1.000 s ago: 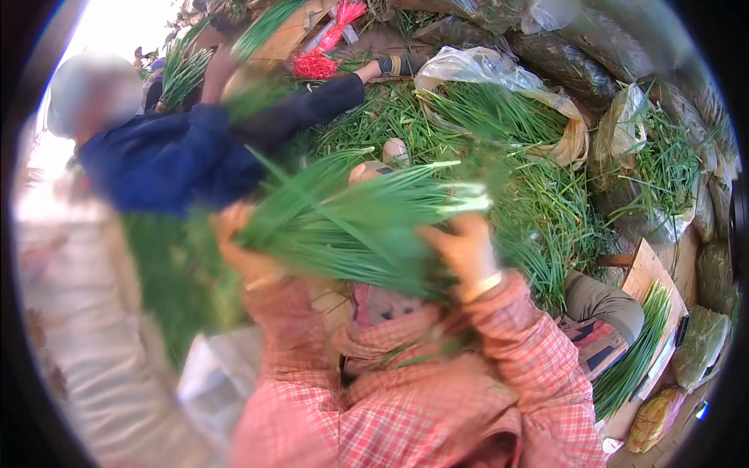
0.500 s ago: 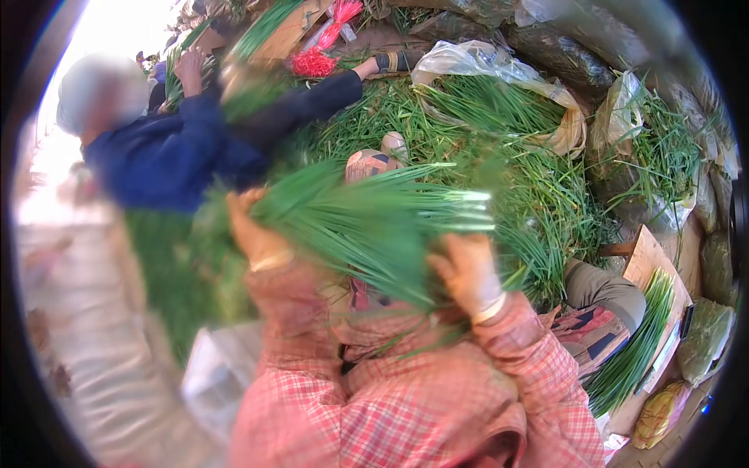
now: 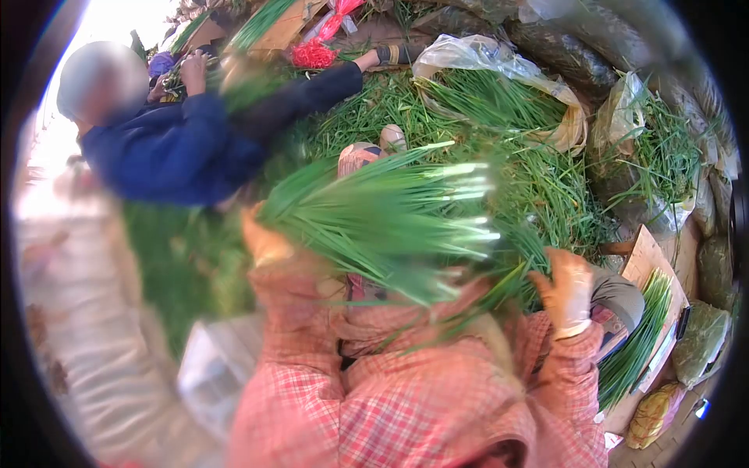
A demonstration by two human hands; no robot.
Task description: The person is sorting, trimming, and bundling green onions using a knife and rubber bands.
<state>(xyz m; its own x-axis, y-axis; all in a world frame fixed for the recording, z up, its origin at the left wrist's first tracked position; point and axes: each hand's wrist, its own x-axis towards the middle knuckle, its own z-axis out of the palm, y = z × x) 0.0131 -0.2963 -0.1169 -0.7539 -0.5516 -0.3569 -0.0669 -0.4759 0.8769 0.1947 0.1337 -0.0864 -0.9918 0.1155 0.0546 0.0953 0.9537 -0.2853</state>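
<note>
A fanned bunch of chives (image 3: 374, 210) with white root ends pointing right lies across the middle, above my lap. My left hand (image 3: 267, 238), in an orange-tan glove, is closed around the leafy left end of the bunch. To the right of the white ends is my right hand (image 3: 568, 290), in a matching glove, seen from its back. Loose chive leaves (image 3: 519, 261) run up to its thumb and fingers, which seem closed on them. The fingertips are partly hidden, and the bunch is blurred by motion.
A co-worker in a blue jacket (image 3: 168, 156) sits at the left. Loose greens (image 3: 546, 183) cover the ground ahead. An open plastic bag (image 3: 573, 129) holds more chives. Chives (image 3: 636, 343) lie by a board (image 3: 663, 292) at right. Red ties (image 3: 314, 53) lie at the back.
My right hand has moved right, away from the bunch, with loose leaves trailing beside it. The bunch in my left hand has shifted only slightly. The co-worker's raised hand has shifted a little.
</note>
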